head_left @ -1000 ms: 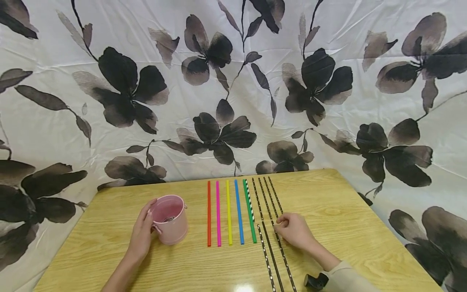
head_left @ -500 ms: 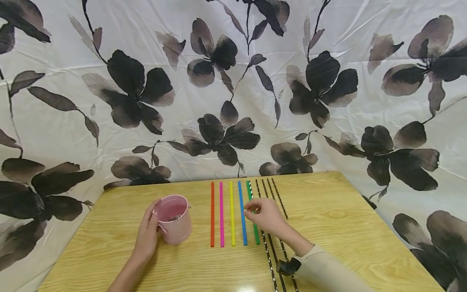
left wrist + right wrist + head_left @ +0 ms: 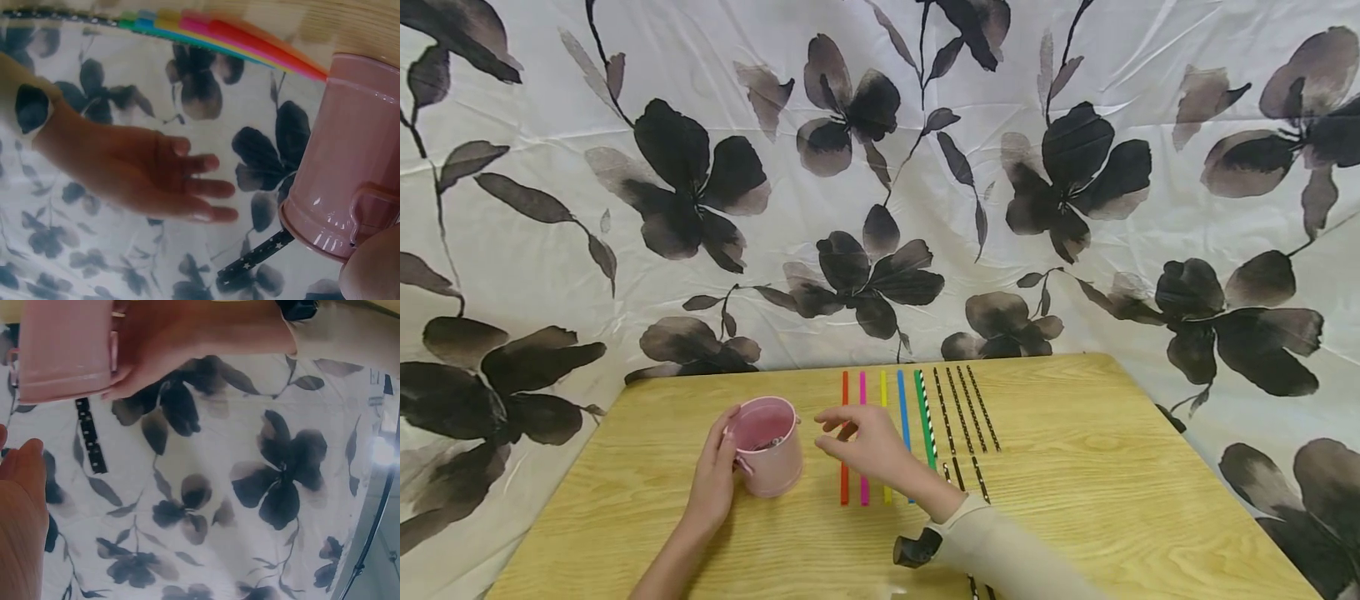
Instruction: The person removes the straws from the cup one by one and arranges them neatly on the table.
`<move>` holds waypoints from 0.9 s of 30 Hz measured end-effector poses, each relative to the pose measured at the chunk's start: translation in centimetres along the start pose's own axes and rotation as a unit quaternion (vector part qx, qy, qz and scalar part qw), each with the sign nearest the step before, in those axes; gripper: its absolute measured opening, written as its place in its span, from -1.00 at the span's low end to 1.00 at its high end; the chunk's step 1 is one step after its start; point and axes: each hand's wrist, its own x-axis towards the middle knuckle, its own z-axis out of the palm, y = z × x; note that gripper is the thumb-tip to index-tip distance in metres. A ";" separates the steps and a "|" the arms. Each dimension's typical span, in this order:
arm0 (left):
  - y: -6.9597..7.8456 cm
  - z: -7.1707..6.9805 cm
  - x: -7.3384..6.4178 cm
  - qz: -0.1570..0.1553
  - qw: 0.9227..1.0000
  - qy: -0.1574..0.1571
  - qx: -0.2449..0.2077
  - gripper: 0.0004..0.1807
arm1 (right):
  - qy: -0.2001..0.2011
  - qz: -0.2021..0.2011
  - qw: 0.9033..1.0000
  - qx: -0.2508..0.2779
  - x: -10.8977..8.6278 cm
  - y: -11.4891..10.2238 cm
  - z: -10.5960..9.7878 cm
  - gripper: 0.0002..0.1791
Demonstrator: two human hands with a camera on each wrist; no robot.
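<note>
My left hand point(image 3: 711, 487) grips the side of a small pink metal bucket point(image 3: 775, 471) standing on the left of the table. Past the bucket's rim sticks a black straw with white stars point(image 3: 255, 255), also seen in the right wrist view; in the head view only a small grey patch shows inside. My right hand point(image 3: 868, 446) hovers above the coloured straws, just right of the bucket, its fingers loosely bent and holding nothing visible. Partly under it lie a red straw point(image 3: 845, 483), a pink straw point(image 3: 863, 492) and a yellow straw point(image 3: 885, 390).
Further right lie a blue straw point(image 3: 902, 392), a green straw point(image 3: 925, 425) and several black patterned straws point(image 3: 966, 408), with more black ones nearer, partly behind the right sleeve point(image 3: 992, 542). A floral cloth point(image 3: 880, 167) hangs behind the wooden table point(image 3: 1097, 467).
My right hand has moved left from the black patterned straws, across the coloured ones, to near the bucket. The left hand keeps holding the bucket. The head view has shifted slightly.
</note>
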 end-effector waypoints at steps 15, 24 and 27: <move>0.5 -0.1 -0.1 0.010 0.999 -0.009 -0.048 -0.55 | 0.000 -0.058 0.998 -0.015 1.3 -1.0 2.3 -0.79; 1.4 -0.2 -0.5 0.048 0.994 -0.023 -0.096 -0.54 | 0.001 -0.074 0.997 -0.017 1.6 -0.8 2.7 -0.84; 1.3 -0.4 -0.4 0.050 0.994 -0.022 -0.094 -0.54 | -0.003 -0.073 0.997 -0.013 1.7 -1.0 2.8 -0.84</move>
